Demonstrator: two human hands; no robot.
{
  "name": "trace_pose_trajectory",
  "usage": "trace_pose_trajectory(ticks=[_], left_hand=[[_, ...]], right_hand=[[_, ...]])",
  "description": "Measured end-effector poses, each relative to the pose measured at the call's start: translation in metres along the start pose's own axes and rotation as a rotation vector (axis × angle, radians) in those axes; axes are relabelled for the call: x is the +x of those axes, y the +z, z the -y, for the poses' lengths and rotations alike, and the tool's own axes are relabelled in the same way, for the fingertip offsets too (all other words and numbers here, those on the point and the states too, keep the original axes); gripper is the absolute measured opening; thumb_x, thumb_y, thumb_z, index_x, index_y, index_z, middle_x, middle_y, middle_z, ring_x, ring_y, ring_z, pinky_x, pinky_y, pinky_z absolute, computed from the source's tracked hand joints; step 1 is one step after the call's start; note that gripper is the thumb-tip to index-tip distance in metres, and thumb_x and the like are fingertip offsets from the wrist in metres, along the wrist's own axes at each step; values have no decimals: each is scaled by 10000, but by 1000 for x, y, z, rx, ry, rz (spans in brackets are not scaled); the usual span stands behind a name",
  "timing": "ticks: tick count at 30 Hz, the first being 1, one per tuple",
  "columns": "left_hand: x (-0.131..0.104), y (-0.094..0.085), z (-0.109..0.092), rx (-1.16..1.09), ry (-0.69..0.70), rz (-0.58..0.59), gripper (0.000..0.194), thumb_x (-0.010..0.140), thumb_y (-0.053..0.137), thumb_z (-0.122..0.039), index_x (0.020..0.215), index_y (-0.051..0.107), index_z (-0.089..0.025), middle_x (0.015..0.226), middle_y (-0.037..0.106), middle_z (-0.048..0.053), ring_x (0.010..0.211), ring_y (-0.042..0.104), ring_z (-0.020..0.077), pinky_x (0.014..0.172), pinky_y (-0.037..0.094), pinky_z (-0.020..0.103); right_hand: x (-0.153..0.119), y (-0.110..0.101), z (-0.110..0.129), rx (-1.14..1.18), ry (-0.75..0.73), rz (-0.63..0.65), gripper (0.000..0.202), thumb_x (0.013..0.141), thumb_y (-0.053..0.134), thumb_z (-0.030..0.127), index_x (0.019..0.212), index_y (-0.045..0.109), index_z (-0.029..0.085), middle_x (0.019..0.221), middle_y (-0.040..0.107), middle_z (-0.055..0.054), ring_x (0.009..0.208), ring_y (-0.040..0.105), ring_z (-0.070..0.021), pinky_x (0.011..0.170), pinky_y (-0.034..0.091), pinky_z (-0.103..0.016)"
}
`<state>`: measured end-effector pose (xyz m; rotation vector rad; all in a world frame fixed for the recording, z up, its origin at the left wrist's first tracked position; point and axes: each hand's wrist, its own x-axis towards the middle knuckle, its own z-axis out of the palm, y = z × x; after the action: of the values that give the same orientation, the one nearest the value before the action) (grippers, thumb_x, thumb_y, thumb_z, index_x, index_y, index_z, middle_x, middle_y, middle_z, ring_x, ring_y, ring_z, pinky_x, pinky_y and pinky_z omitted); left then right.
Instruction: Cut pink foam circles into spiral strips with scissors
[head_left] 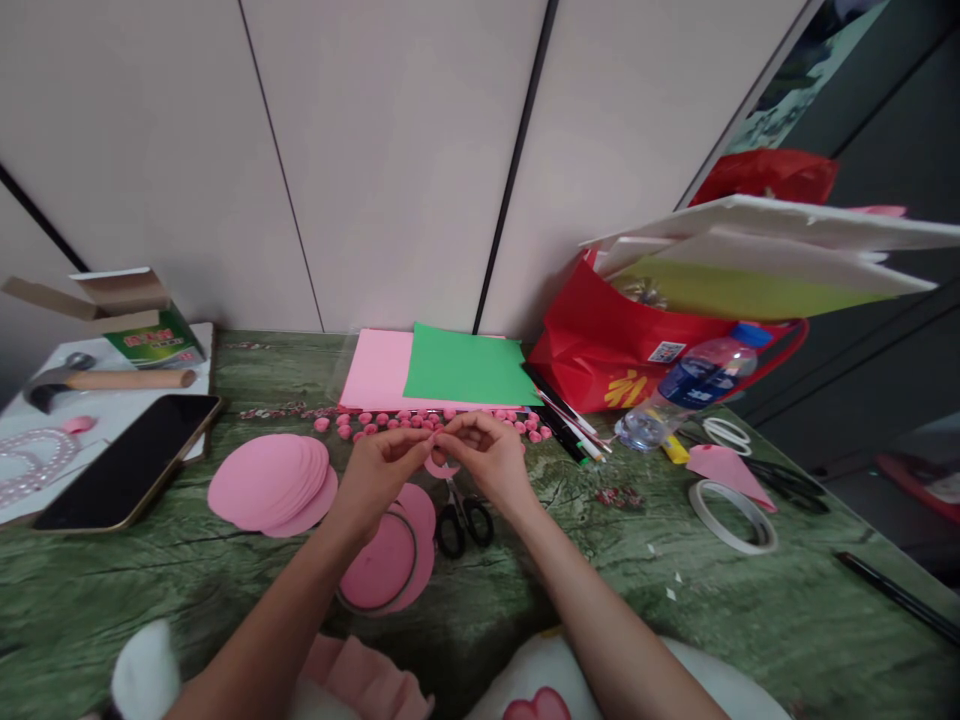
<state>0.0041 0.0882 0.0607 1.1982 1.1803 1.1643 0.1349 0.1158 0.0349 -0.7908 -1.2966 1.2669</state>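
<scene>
Over the middle of the table, my left hand (384, 468) and my right hand (486, 458) meet at the fingertips. Both pinch a small curled strip of pink paper (441, 467), whose lower end hangs in a curve. Directly below lie scissors with black handles (463, 527), blades pointing away from me. Under my left wrist, a round clear-rimmed lid or ring (377, 562) rests on pink paper circles (422, 515). Behind my hands runs a row of small rolled pink paper roses (382, 420). A fanned stack of pink paper circles (270, 482) is left of my left hand.
Green (469, 368) and pink sheets (375, 365) lie against the wall. Pens (566, 420), a water bottle (686, 390), a red bag (585, 340) and a tape roll (731, 517) occupy the right. A phone (131, 460), hammer (112, 380) and opened box (154, 335) sit left.
</scene>
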Motion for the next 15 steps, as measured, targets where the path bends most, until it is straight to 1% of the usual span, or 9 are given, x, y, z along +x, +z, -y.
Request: trace_pose_trajectory(ticks=[3, 7, 9, 12, 15], left_hand=[[1, -1, 2, 0, 7, -14, 220, 634, 630, -300, 765, 685, -131, 722, 675, 62, 691, 595, 165, 687, 468, 282], [3, -3, 5, -27, 15, -53, 244, 630, 638, -319, 775, 685, -129, 731, 681, 66, 698, 601, 168, 700, 472, 289], [4, -3, 6, -33, 20, -58, 238, 635, 637, -312, 781, 685, -132, 744, 684, 64, 700, 603, 167, 704, 471, 286], [3, -4, 6, -16, 33, -43, 213, 645, 630, -306, 759, 688, -135, 719, 680, 57, 704, 600, 167, 709, 467, 281], [2, -3, 5, 9, 35, -19, 203, 645, 631, -308, 742, 693, -142, 695, 673, 49, 700, 595, 165, 700, 464, 271]], right_hand=[[0, 0, 0, -29, -16, 0, 157, 639, 673, 308, 709, 614, 180, 614, 618, -4, 562, 587, -125, 580, 504, -263], [1, -1, -3, -81, -71, -20, 155, 680, 625, 288, 789, 656, 181, 813, 650, -40, 706, 619, -140, 688, 514, -281], [1, -1, -5, -79, -62, -15, 168, 688, 617, 275, 823, 665, 188, 861, 656, -43, 737, 625, -144, 718, 514, -293], [1, -2, -6, -58, -29, -30, 163, 676, 631, 258, 820, 670, 191, 834, 667, -36, 719, 627, -145, 708, 516, -297], [1, -2, -6, -35, -6, -24, 144, 663, 648, 256, 787, 660, 184, 717, 662, -21, 637, 619, -138, 649, 517, -291]])
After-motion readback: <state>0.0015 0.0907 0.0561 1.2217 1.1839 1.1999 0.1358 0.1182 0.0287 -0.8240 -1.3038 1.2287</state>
